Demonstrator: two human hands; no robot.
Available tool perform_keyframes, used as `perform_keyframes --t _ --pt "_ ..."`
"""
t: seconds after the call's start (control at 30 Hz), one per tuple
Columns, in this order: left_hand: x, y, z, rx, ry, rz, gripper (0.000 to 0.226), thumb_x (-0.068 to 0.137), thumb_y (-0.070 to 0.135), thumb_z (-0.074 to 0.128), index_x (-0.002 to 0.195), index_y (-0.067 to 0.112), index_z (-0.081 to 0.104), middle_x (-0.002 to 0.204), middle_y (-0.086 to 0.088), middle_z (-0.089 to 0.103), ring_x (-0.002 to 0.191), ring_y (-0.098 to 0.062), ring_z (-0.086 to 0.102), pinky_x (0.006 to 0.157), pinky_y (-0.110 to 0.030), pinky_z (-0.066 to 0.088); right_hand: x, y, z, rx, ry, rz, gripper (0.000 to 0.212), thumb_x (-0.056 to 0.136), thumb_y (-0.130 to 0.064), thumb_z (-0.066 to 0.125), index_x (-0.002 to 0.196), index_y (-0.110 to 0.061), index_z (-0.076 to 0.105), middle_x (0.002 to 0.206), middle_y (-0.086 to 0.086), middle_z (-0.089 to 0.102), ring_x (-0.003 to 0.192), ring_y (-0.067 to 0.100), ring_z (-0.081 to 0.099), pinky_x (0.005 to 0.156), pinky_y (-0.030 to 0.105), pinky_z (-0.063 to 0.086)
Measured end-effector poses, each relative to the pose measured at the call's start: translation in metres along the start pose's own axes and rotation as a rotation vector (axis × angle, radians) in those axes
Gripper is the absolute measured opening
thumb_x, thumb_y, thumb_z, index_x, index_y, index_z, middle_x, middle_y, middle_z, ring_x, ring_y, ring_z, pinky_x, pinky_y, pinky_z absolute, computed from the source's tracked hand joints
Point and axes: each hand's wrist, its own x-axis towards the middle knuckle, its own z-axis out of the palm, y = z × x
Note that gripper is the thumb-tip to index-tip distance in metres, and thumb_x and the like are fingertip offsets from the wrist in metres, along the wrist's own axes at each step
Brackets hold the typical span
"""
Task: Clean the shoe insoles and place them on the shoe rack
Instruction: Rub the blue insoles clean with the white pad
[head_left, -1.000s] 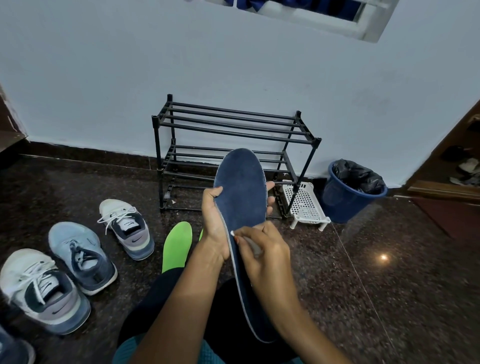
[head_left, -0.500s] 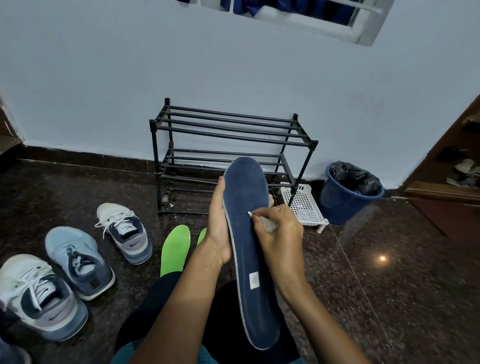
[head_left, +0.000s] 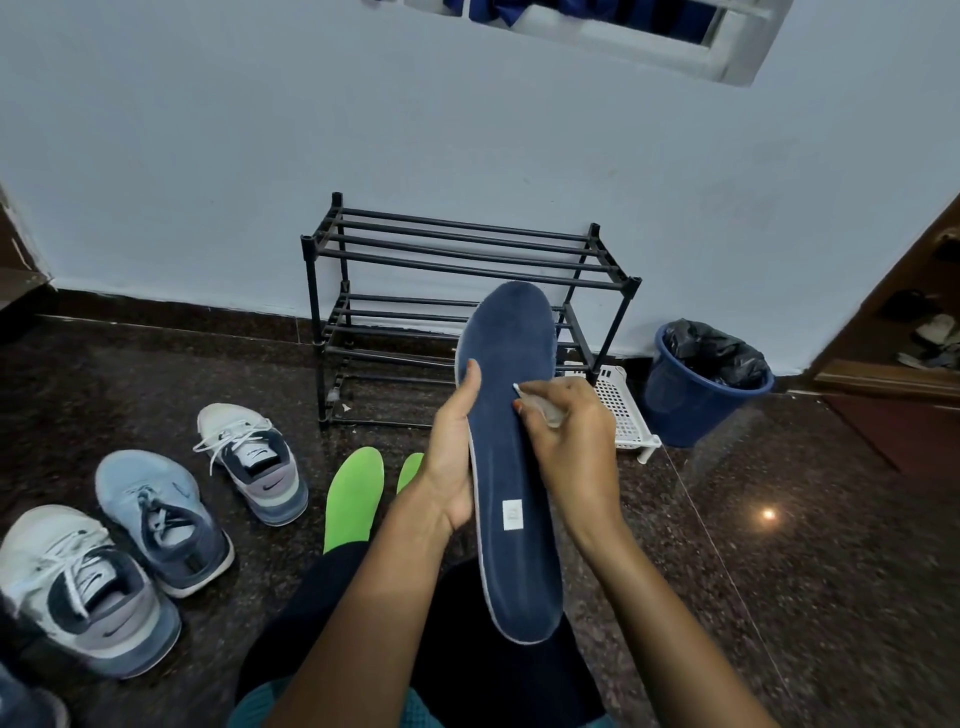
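Fingers of the left hand (head_left: 454, 457) grip the blue insole (head_left: 519, 561); right hand (head_left: 576, 447) pinches a wipe (head_left: 543, 408) against it.

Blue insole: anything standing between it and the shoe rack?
Nothing visible. The left hand holds the blue insole, the right hand pressing a small white item on it, before the shoe rack, whose visible bars carry nothing. Green insoles lie on the floor, off to the left.

A swoosh brand mark stands on the heel of the far left sneaker (head_left: 252, 462), and another on the side of the near left sneaker (head_left: 78, 587). The blue insole (head_left: 511, 364) carries a small white label (head_left: 513, 515); its print is too small to read.
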Motion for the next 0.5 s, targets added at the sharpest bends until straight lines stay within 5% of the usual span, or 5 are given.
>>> perform_keyframes --t 0.07,0.2,0.33,0.5 --pt "0.000 0.001 -0.002 -0.021 0.030 0.004 0.068 0.096 0.055 0.029 0.083 0.006 0.075 0.082 -0.011 0.073 0.068 -0.019 0.070 0.058 -0.023 0.057 -0.006 0.001 0.002 -0.068 -0.028 -0.039 0.018 0.087 -0.011 0.061 0.103 -0.014 0.069 0.095 -0.004 0.058 0.092 0.013 0.054 0.077 0.023 0.044" --pt "-0.001 0.006 -0.001 -0.079 0.072 0.005 0.079 0.093 0.063 0.027 0.111 -0.003 0.067 0.118 -0.022 0.064 0.096 -0.027 0.066 0.082 -0.032 0.055 -0.027 0.002 0.004 -0.020 -0.052 -0.137 0.018 0.083 -0.002 0.063 0.097 -0.009 0.071 0.086 -0.006 0.053 0.085 0.015 0.055 0.078 0.011 0.038" --pt "-0.001 0.001 -0.002 -0.007 0.080 0.017 0.076 0.095 0.060 0.026 0.082 0.006 0.077 0.091 -0.015 0.072 0.077 -0.022 0.071 0.066 -0.027 0.057 -0.021 0.004 0.000 0.015 0.003 -0.122 0.013 0.084 -0.002 0.062 0.092 -0.006 0.070 0.086 -0.001 0.054 0.080 -0.001 0.050 0.074 0.001 0.034" --pt "-0.002 0.001 -0.002 0.049 0.119 0.017 0.071 0.097 0.057 0.027 0.075 0.010 0.076 0.077 -0.009 0.073 0.065 -0.019 0.070 0.057 -0.024 0.056 -0.001 0.006 -0.004 -0.003 0.097 -0.077 0.013 0.086 -0.001 0.059 0.094 -0.002 0.068 0.086 0.001 0.051 0.077 -0.005 0.045 0.069 -0.003 0.030"
